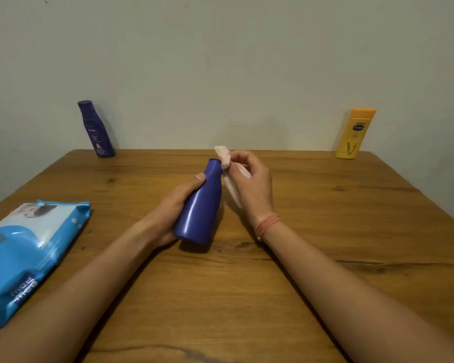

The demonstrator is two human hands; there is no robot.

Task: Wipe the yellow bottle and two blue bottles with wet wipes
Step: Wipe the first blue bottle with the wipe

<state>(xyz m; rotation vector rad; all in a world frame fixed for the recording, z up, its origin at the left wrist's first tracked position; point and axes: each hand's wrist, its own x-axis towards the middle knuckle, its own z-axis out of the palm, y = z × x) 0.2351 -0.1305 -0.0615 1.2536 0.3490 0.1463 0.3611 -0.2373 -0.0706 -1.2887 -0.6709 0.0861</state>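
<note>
Over the middle of the wooden table my left hand [178, 203] grips a blue bottle [199, 205], tilted with its cap end pointing away from me. My right hand [249, 187] pinches a pale wet wipe [227, 163] just right of the bottle's cap end; the wipe hangs down beside the bottle's neck. A second blue bottle [96, 129] stands upright at the table's far left corner against the wall. The yellow bottle [354, 133] stands upright at the far right corner.
A blue pack of wet wipes [24, 255] lies flat at the left edge of the table [247, 297]. A plain wall runs right behind the table's far edge.
</note>
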